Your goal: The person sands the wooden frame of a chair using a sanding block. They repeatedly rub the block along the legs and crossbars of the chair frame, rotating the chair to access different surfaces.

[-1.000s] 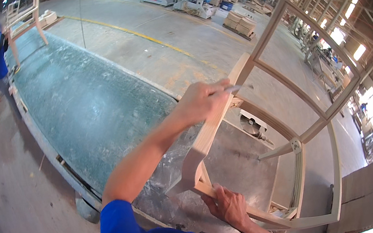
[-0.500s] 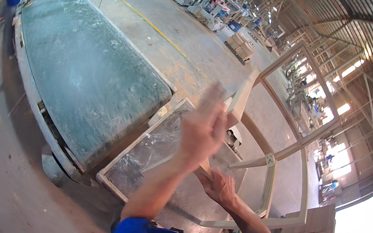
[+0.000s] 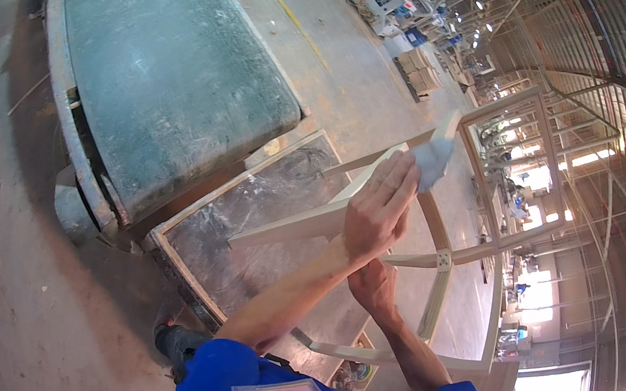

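Observation:
A pale, unpainted wooden chair frame (image 3: 436, 303) lies tipped over the low table, its open back frame standing out to the right. My left hand (image 3: 382, 204) has its fingers together on a thin grey-blue sheet (image 3: 434, 161) that looks like sandpaper, held against a curved wooden piece of the chair. Below it, my right hand (image 3: 375, 285) is closed around a part of the chair frame; its fingers are partly hidden by my left wrist. A tapered leg (image 3: 285, 227) points left from under my left hand.
The low table (image 3: 236, 209) has a raised wooden rim and a scuffed dark top. Beyond it stands a long table with a worn green surface (image 3: 175, 77). Stacked cartons (image 3: 417, 72) and machines line the far floor. Small items (image 3: 351, 375) sit low near my right forearm.
My left hand has moved right along the chair with the grey-blue sheet. The chair frame has turned somewhat, and the whole view has shifted.

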Motion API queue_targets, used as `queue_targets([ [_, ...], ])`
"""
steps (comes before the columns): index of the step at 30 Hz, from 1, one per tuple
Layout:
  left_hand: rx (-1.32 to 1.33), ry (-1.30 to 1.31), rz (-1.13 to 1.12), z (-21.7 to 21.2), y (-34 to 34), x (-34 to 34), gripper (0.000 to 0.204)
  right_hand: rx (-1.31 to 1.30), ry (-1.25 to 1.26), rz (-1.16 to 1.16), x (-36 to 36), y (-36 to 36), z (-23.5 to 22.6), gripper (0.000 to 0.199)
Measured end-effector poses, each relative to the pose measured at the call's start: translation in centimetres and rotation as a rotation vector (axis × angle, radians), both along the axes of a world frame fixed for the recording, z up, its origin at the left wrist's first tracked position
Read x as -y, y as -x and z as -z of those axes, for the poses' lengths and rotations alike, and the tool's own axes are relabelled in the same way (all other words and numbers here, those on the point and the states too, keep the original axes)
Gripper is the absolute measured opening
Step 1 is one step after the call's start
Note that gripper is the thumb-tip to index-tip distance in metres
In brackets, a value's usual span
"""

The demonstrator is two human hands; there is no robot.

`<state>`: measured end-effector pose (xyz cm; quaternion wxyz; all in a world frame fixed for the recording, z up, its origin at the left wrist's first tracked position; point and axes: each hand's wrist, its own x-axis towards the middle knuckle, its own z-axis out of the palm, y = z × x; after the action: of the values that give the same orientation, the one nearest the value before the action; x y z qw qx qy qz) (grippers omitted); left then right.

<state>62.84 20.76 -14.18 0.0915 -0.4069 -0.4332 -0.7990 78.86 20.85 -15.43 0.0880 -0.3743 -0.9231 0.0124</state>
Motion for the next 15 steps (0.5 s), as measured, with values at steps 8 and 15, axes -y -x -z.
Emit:
queue_targets([
  [8, -0.115, 0.528, -0.015, 16.2, -2.0, 8.0, 0.040, -0.015, 0.020, 0.066, -0.1, -0.8, 0.4, 0.051],
  [15, 0.285, 0.936, -0.253, 24.2, -0.1, 15.8, 0.018, -0.062, -0.220, -0.237, 2.6, -5.7, 1.1, 0.067],
])
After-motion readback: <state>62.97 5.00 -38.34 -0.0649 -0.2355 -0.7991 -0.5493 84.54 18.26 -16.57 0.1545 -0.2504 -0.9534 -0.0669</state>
